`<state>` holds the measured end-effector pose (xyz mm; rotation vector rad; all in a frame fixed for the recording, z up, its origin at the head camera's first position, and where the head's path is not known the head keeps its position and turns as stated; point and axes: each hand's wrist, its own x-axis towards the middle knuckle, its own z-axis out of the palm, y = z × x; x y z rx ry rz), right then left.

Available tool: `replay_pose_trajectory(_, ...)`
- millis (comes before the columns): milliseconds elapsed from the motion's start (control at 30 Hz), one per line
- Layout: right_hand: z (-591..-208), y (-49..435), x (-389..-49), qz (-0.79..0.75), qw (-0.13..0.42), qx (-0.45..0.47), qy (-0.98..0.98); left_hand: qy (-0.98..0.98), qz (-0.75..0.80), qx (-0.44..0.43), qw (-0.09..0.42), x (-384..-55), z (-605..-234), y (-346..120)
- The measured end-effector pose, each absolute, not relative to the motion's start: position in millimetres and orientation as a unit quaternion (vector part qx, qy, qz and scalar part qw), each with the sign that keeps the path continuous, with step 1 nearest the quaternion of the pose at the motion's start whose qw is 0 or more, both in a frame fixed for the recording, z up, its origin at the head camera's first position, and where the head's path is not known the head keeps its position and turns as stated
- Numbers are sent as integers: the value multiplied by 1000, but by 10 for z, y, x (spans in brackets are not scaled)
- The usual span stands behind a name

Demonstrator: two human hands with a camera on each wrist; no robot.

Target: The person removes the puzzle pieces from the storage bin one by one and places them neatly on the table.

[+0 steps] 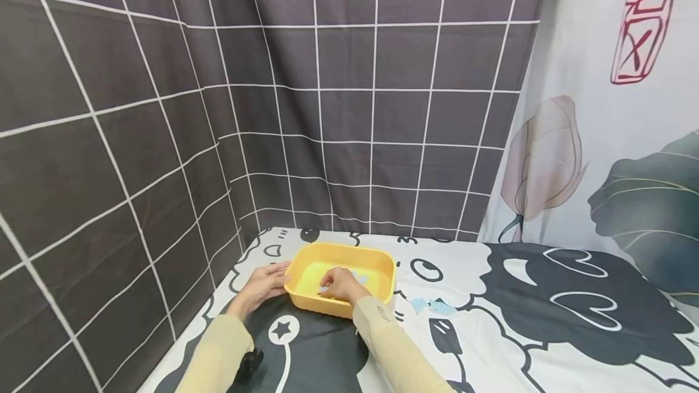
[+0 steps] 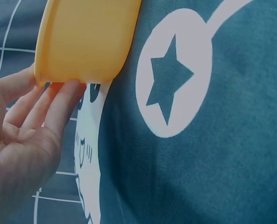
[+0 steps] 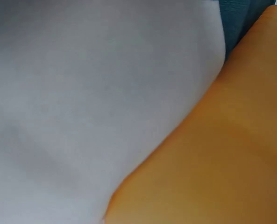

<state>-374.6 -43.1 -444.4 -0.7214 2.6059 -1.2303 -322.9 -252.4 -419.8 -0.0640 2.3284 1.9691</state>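
A yellow plastic basin (image 1: 340,252) sits on the patterned cloth. At its left end my left hand (image 1: 264,284) grips the rim; in the left wrist view, the thumb of that hand (image 2: 24,135) lies at the rim's edge and the fingers are against the outer wall. My right hand (image 1: 343,285) reaches over the near side into the basin, fingers curled downward, pinching what looks like a small light blue piece (image 1: 323,289). More light blue pieces (image 1: 360,278) lie on the basin floor, partly hidden by this hand. The right wrist view shows only sleeve (image 3: 91,102) and basin wall (image 3: 213,154).
To the right of the basin, several flat light blue scraps (image 1: 440,307) lie on the black-and-white cartoon cloth (image 1: 464,275). A dark grid-patterned curtain (image 1: 349,114) hangs behind and at the left. A white floral curtain (image 1: 546,156) hangs at the right.
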Motion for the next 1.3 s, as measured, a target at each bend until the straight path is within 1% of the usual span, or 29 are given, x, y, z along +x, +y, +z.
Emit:
replay_pose_trajectory(200, -4431, -430, -3720, -430, 79, -239, 867, 762, 647, -27, 33, -3227, -4224, -2529)
replay_pose_trajectory(433, -4431, -400, -3726, -450, 50, -221, 864, 765, 642, -3, 41, -3234, -4242, -2503)
replay_pose_trajectory(667, -4413, -398, -3723, -517, 29, -221, 826, 770, 637, -18, 36, -3211, -4257, -2495)
replay_pose_trajectory(1033, -4319, -339, -3718, -525, 1, -228, 820, 768, 639, -21, 32, -3244, -4246, -2493)
replay_pose_trajectory(1300, -4186, -213, -3678, -551, 1, -220, 805, 773, 633, -18, 34, -3246, -4259, -2544)
